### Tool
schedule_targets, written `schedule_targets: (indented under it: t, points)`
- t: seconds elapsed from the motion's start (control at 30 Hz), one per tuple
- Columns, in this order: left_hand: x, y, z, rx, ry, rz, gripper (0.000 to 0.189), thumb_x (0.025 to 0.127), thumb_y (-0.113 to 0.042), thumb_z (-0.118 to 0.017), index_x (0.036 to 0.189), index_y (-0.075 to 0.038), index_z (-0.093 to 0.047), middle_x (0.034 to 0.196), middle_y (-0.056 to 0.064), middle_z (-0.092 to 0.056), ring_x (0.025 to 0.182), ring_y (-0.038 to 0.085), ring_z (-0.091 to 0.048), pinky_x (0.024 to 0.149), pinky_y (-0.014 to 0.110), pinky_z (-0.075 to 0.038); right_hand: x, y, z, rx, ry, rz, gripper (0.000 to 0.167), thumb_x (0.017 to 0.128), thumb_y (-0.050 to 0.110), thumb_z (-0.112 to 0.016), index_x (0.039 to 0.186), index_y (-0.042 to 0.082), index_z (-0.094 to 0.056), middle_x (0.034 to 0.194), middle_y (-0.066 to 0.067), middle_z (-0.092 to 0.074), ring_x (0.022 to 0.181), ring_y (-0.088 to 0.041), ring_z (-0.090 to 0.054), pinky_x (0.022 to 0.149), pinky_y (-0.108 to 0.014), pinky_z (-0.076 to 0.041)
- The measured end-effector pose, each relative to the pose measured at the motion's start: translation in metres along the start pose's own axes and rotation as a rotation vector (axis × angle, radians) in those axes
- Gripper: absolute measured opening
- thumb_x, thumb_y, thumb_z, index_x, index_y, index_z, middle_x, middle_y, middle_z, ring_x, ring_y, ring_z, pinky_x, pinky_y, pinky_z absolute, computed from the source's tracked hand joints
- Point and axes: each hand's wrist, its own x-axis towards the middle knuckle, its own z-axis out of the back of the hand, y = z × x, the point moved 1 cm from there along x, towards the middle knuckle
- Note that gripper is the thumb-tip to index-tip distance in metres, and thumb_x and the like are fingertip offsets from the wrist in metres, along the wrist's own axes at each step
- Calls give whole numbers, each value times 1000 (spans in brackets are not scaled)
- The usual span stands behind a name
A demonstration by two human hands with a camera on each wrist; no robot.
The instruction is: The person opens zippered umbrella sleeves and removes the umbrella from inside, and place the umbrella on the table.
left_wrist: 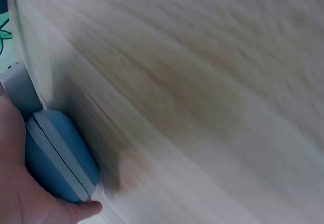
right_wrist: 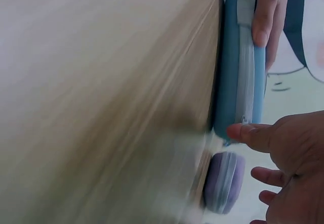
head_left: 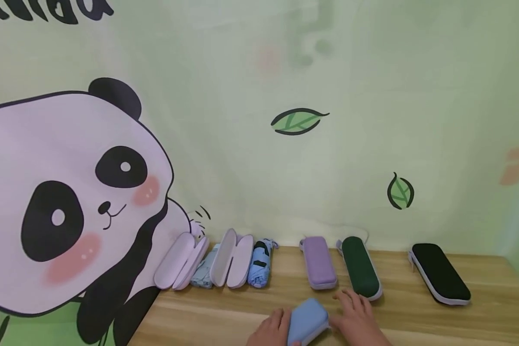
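Observation:
A blue zippered hard case (head_left: 308, 321) with a pale zipper band lies tilted at the front of the wooden table. My left hand (head_left: 271, 329) grips its left side; in the left wrist view the thumb lies along one end, near a grey strap (left_wrist: 21, 88). My right hand (head_left: 356, 319) is at the case's right corner. In the right wrist view its thumb touches the case near the zipper pull (right_wrist: 245, 119), while the other fingers are apart from it, loosely bent. Whether the thumb presses the pull cannot be told.
Behind stand closed purple (head_left: 319, 263), dark green (head_left: 360, 266) and black cases (head_left: 442, 273). At left are two opened cases, one lavender (head_left: 175, 262), one pale (head_left: 240, 262), beside light-blue (head_left: 205, 269) and patterned blue folded bundles (head_left: 260, 264). A panda-printed cloth (head_left: 242, 158) hangs behind the table.

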Motion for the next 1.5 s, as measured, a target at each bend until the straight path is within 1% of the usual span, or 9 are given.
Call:
schedule_targets:
  t: [0.17, 0.33, 0.47, 0.77, 0.9, 1.1, 1.23, 1.37, 1.5]
  points:
    - [4, -3, 2, -70, -73, 113, 73, 94, -57, -64, 143, -4, -52, 129, 16, -59, 107, 32, -64, 85, 46, -55, 18, 13, 2, -93, -101, 73, 16, 82, 9, -78, 72, 19, -71, 131, -15, -52, 129, -46, -39, 95, -71, -33]
    - [2, -11, -3, -88, -214, 165, 70, 93, -53, -66, 134, 2, -54, 122, 19, -60, 103, 34, -64, 87, 45, -53, 30, 24, -3, -102, -97, 104, 11, 79, 12, -80, 73, 19, -74, 127, -15, -54, 127, -49, -42, 92, -74, -37]
    - [6, -13, -2, -90, -283, 175, 66, 95, -50, -64, 131, 4, -53, 124, 24, -59, 111, 38, -62, 95, 48, -50, 35, 33, -13, -102, -115, 126, 7, 79, 16, -81, 77, 21, -78, 129, -13, -54, 126, -50, -44, 91, -75, -38]
    - [21, -5, 6, -296, -132, 229, 72, 99, -46, -60, 142, 10, -43, 142, 38, -45, 133, 53, -44, 105, 64, -39, 37, 49, -29, -31, -76, 94, 5, 88, 20, -78, 87, 23, -81, 131, -8, -51, 126, -46, -42, 92, -72, -38]
    - [23, -4, 7, -288, -115, 200, 75, 99, -48, -58, 143, 11, -41, 142, 39, -43, 134, 53, -43, 106, 64, -38, 35, 48, -29, -25, -66, 71, 5, 87, 20, -79, 87, 25, -80, 130, -8, -52, 125, -46, -42, 90, -74, -38]
    - [22, -5, 11, -242, -147, 178, 77, 98, -50, -61, 143, 9, -42, 140, 37, -45, 125, 52, -51, 103, 60, -42, 38, 36, -14, 8, -41, 40, 4, 92, 22, -74, 91, 25, -77, 132, -11, -54, 128, -49, -42, 91, -77, -36]
    - [23, -4, 16, -228, -119, 152, 79, 97, -52, -62, 144, 7, -40, 139, 33, -47, 123, 50, -52, 102, 59, -43, 40, 27, 8, 50, -165, -15, 13, 93, 8, -71, 96, 20, -72, 129, -14, -56, 126, -45, -46, 94, -71, -37]
    - [27, 2, 18, -190, -69, 116, 81, 97, -54, -60, 147, 6, -38, 138, 28, -51, 125, 44, -53, 105, 59, -40, 37, 16, 30, -2, -251, -80, 28, 90, 5, -73, 114, 18, -68, 130, -13, -58, 124, -42, -49, 92, -68, -41]
    - [27, 8, 20, -178, 60, 97, 85, 96, -58, -61, 152, 1, -35, 141, 23, -51, 128, 40, -52, 105, 60, -40, 30, 5, 42, -15, -243, -121, 36, 91, 9, -75, 125, 15, -66, 133, -14, -58, 124, -44, -50, 91, -66, -43]
